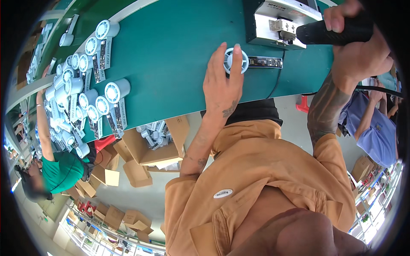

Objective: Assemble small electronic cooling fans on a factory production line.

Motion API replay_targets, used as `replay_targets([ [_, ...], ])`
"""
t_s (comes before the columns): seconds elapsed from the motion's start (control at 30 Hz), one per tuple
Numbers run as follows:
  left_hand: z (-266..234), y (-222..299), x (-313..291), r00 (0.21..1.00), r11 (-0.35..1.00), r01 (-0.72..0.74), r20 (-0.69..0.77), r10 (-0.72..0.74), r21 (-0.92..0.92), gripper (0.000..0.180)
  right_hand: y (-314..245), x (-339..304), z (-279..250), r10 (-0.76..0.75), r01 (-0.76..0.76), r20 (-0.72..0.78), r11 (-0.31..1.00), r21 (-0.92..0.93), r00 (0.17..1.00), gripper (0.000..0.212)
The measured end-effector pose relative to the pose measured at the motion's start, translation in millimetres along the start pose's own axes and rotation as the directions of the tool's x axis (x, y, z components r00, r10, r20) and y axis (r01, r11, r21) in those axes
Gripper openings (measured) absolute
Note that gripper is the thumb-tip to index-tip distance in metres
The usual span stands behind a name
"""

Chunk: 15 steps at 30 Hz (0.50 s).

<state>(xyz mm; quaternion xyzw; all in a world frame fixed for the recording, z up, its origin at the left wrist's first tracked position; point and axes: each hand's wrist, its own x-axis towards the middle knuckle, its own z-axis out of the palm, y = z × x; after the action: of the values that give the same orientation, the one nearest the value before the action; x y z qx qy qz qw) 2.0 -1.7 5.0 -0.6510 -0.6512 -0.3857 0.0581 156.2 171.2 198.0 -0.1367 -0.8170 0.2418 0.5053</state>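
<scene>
My left hand (223,85) grips the round head of a light-blue handheld fan (237,60), its fingers bent over the rim. The fan lies on the green tabletop (171,64), and its uncovered handle, showing a circuit board, points right. At the upper right my right hand (363,55) is wrapped round a black electric screwdriver (337,33). The screwdriver's tip is at the metal front of a silver-and-black screw feeder box (273,23); whether a screw is on the bit is too small to tell.
Many similar fans (73,85) are heaped along the table's left side. A black cable (278,79) runs down from the feeder. Below the table stands a cardboard box (160,158) of fan parts. Co-workers sit at left (64,170) and right (376,128).
</scene>
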Motion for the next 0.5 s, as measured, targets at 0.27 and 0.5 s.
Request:
replay_targets([
  [0.27,0.1,-2.3,3.2,1.0,0.999,0.017,0.015,-0.016,-0.038,0.086,-2.1,-32.6,-6.0,0.461,-0.347,-0.168,0.82,0.455,0.871,0.051],
  [0.5,-0.9,-3.8,1.6,0.999,0.999,0.03,0.028,-0.03,-0.026,0.085,11.2,-37.7,-30.3,0.449,-0.279,-0.072,0.664,0.694,0.891,0.061],
])
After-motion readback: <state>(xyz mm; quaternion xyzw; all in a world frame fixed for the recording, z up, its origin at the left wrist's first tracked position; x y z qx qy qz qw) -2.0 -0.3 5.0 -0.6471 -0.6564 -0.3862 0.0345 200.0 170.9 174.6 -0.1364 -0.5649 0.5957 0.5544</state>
